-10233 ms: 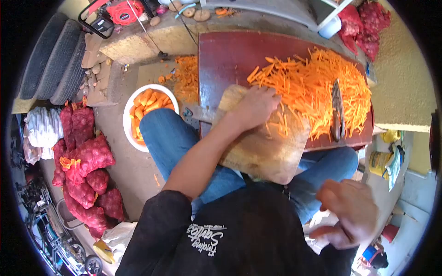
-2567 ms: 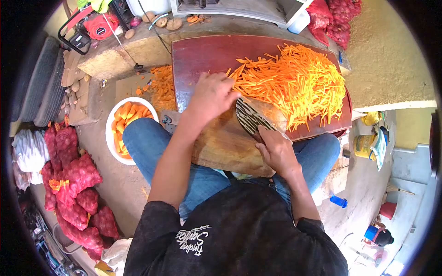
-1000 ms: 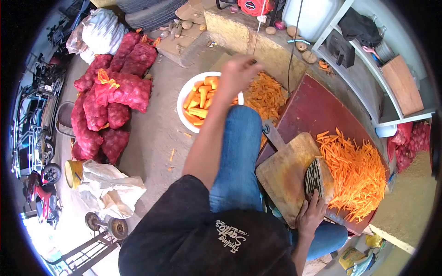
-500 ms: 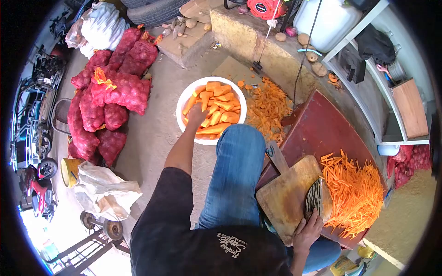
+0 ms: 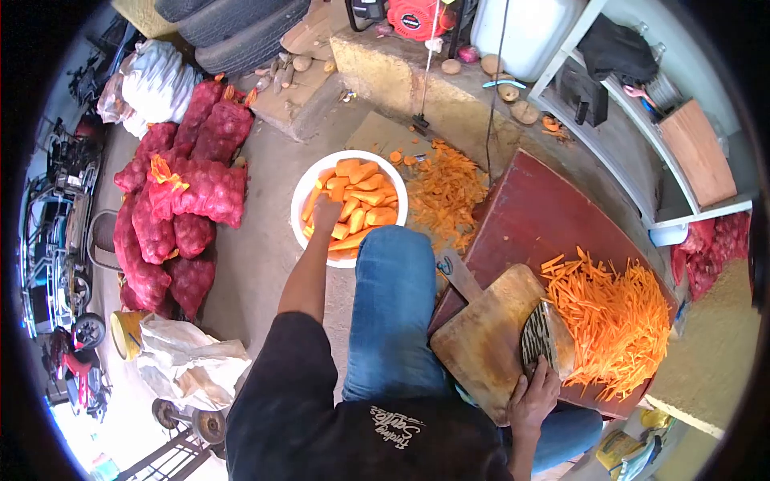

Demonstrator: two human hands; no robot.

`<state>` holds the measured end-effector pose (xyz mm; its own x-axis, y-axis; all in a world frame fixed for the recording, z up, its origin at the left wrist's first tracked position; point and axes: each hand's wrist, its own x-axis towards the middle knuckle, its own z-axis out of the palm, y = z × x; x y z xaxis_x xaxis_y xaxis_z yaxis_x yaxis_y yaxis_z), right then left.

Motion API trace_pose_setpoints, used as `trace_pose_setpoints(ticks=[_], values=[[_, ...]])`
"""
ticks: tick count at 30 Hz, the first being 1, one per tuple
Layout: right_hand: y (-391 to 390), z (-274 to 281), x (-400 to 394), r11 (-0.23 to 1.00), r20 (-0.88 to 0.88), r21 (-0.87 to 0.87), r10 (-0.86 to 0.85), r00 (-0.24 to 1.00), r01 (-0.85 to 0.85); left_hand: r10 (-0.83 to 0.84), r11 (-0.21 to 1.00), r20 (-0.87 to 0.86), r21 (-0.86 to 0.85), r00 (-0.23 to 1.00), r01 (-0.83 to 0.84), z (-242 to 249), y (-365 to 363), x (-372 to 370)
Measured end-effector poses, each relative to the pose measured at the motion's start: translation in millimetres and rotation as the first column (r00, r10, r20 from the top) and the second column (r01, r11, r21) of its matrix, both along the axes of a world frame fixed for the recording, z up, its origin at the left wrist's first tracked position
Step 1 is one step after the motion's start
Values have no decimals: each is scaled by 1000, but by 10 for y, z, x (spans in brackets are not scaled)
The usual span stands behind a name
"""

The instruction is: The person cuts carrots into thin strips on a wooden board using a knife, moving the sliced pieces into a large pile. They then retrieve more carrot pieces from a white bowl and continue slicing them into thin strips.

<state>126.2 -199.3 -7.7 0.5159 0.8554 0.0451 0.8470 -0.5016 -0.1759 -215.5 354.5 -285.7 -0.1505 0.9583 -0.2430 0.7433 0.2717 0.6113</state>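
My left hand (image 5: 326, 213) reaches down into a white basin (image 5: 403, 210) of peeled carrots (image 5: 370, 183). It touches the carrots at the near left, and its fingertips are hidden among them. At the lower right, my right hand (image 5: 536, 394) is closed on the end of a knife (image 5: 538, 335) with a dark, pale-streaked blade. The knife rests on a worn wooden cutting board (image 5: 486, 337). Beside the board lies a heap of carrot strips (image 5: 609, 325). A second, wide metal blade (image 5: 462, 276) sticks out past the board's far edge.
The board and strips are on a dark red tabletop (image 5: 533, 212). Carrot peelings (image 5: 446, 188) lie on the floor beyond the basin. Red mesh sacks (image 5: 200, 192) are piled at the left, near a crumpled pale sack (image 5: 192, 361). A white shelf (image 5: 634, 152) stands at the right.
The whole view has shifted, so the basin and table appear further left. My left hand stays in the basin among the carrots. My right hand keeps its place on the knife.
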Motion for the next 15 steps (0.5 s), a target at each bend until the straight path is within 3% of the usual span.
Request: trace_pose_setpoints(ticks=[2,3,6,10,15], values=[[15,23,-7,1000,17,9,14,1000,-14,94,995,364,-9,927,-97,342,-244,-25],[25,44,-11,1000,15,16,17,1000,-18,86,995,367,-87,926,-57,760,-366,18],[64,115,-22,998,6,44,35,999,-35,-26,999,623,47,782,-5,1281,-692,25],[80,194,0,990,-16,116,86,996,-84,-237,970,668,206,705,131,2458,-1171,316],[-39,226,35,965,-119,260,71,990,-38,-573,819,560,378,598,431,3280,-1864,877]])
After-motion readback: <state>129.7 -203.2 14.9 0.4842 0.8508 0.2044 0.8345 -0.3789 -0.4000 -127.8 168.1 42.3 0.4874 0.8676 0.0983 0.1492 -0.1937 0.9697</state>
